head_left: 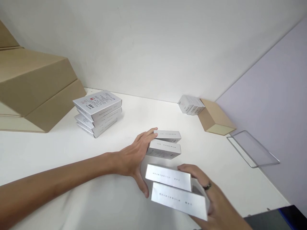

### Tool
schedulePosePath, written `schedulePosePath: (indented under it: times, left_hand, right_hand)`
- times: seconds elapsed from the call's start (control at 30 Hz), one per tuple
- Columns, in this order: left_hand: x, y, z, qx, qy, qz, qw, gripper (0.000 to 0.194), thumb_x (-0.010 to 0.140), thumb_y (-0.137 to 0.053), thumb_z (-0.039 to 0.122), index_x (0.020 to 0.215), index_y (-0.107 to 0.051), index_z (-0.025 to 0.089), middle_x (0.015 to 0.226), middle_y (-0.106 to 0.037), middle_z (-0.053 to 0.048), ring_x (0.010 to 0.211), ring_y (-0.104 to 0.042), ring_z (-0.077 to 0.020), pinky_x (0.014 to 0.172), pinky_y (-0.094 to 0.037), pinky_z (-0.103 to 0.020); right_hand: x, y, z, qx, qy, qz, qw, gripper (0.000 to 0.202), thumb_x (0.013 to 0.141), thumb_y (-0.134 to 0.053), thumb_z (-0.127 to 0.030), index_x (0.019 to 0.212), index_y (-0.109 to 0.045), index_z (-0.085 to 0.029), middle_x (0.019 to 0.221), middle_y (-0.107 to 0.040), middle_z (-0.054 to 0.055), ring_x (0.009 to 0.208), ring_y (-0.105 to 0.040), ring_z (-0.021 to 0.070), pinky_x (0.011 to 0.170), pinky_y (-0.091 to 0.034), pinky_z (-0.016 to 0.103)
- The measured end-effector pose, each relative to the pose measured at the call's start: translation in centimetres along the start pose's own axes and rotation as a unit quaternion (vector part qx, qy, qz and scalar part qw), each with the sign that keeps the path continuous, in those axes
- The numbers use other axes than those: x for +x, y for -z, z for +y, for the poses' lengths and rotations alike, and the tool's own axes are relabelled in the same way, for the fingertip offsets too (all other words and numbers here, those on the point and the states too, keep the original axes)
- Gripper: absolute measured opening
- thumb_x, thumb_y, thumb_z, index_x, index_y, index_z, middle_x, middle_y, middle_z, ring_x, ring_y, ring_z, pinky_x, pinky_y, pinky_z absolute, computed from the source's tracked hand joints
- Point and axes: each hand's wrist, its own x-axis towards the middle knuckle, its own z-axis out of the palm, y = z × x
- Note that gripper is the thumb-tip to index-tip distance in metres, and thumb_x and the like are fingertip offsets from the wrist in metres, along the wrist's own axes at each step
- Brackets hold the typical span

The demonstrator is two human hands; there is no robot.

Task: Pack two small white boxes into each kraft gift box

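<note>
A white table lies under everything. Big brown boxes stand on its left side, beside a pile of white boxes. Near the front, the right hand is closed around two white boxes. The left hand is spread wide, its fingers just touching two more white boxes behind those. A small dark ring circles a right finger.
</note>
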Motion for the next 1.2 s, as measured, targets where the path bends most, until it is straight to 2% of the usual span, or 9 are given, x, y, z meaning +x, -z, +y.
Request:
schedulePosePath:
  times: [0.2,0.37,0.5,0.6,0.8,0.9,1.0,1.1,1.2]
  left_hand:
    - [0.0,0.1,0.8,0.043,0.052,0.005,0.998,0.151,0.049,-0.097,0.063,0.159,0.003,0.037,0.167,0.004,-0.025,0.153,-0.005,-0.0544,0.111,-0.031,-0.080]
    - [0.2,0.3,1.9,0.117,0.032,0.056,0.991,0.080,0.087,-0.078,0.040,0.145,-0.023,0.030,0.162,-0.020,-0.024,0.149,-0.026,-0.0439,0.111,-0.037,-0.071]
    - [0.5,0.6,2.4,0.075,0.107,0.058,0.990,0.038,0.099,-0.058,0.026,0.129,-0.035,0.028,0.155,-0.036,-0.018,0.139,-0.043,-0.0324,0.106,-0.049,-0.056]
    - [1.0,0.6,2.6,0.025,0.137,0.053,0.989,0.036,0.099,-0.058,0.030,0.128,-0.036,0.029,0.143,-0.047,-0.013,0.126,-0.055,-0.0271,0.102,-0.053,-0.050]
    - [1.9,0.7,3.7,0.039,0.205,0.078,0.975,0.065,0.085,-0.076,0.035,0.135,-0.036,0.028,0.114,-0.059,-0.006,0.107,-0.062,-0.0254,0.088,-0.058,-0.043]
    - [2.0,1.1,4.4,0.082,0.150,0.057,0.984,0.062,0.084,-0.079,0.031,0.134,-0.042,0.028,0.119,-0.060,-0.006,0.105,-0.062,-0.0242,0.089,-0.057,-0.042]
    - [1.9,1.8,4.9,0.190,0.029,0.061,0.980,0.053,0.091,-0.071,0.026,0.136,-0.045,0.025,0.122,-0.061,-0.011,0.104,-0.063,-0.0251,0.087,-0.055,-0.042]
    - [1.4,3.0,5.3,0.334,-0.088,0.048,0.937,0.044,0.095,-0.058,0.009,0.136,-0.047,0.020,0.111,-0.067,-0.013,0.098,-0.066,-0.0259,0.084,-0.054,-0.044]
    - [0.8,4.2,5.3,0.403,-0.150,-0.014,0.903,0.049,0.091,-0.059,0.000,0.132,-0.052,0.027,0.116,-0.070,-0.008,0.109,-0.068,-0.0258,0.092,-0.055,-0.045]
  right_hand:
    - [-1.1,5.6,-0.9,-0.154,0.002,0.014,0.988,0.050,0.084,-0.063,-0.025,0.131,-0.058,-0.040,0.125,-0.064,0.002,0.103,-0.067,0.0208,0.081,-0.060,0.029]
    - [-1.3,6.6,0.5,-0.201,-0.010,0.015,0.979,0.052,0.084,-0.067,-0.033,0.134,-0.058,-0.045,0.130,-0.063,0.000,0.109,-0.066,0.0224,0.085,-0.061,0.031]
    - [-1.5,6.2,1.6,-0.182,-0.045,0.024,0.982,0.052,0.084,-0.070,-0.045,0.135,-0.058,-0.043,0.142,-0.058,0.002,0.125,-0.062,0.0288,0.086,-0.062,0.035]
    - [-1.6,5.5,2.2,-0.158,-0.080,0.051,0.983,0.053,0.085,-0.068,-0.049,0.135,-0.056,-0.038,0.142,-0.056,0.006,0.125,-0.061,0.0310,0.084,-0.063,0.037]
    - [-2.0,4.2,3.3,-0.101,-0.119,0.088,0.984,0.058,0.084,-0.068,-0.059,0.133,-0.048,-0.034,0.128,-0.058,0.007,0.108,-0.064,0.0262,0.083,-0.063,0.037]
    - [-2.4,3.9,3.5,-0.013,-0.185,0.065,0.981,0.072,0.083,-0.066,-0.068,0.142,-0.040,-0.036,0.125,-0.061,0.007,0.106,-0.066,0.0277,0.076,-0.065,0.037]
    - [-2.6,3.6,3.7,0.044,-0.222,0.063,0.972,0.086,0.080,-0.068,-0.073,0.148,-0.032,-0.036,0.125,-0.062,0.007,0.105,-0.066,0.0285,0.076,-0.066,0.039]
    - [-3.0,3.2,4.3,0.055,-0.203,0.087,0.974,0.083,0.080,-0.069,-0.071,0.147,-0.034,-0.035,0.129,-0.061,0.008,0.107,-0.065,0.0285,0.075,-0.066,0.037]
    - [-3.6,2.9,5.2,0.032,-0.167,0.119,0.978,0.080,0.079,-0.073,-0.066,0.145,-0.040,-0.033,0.133,-0.062,0.009,0.113,-0.065,0.0300,0.080,-0.065,0.036]
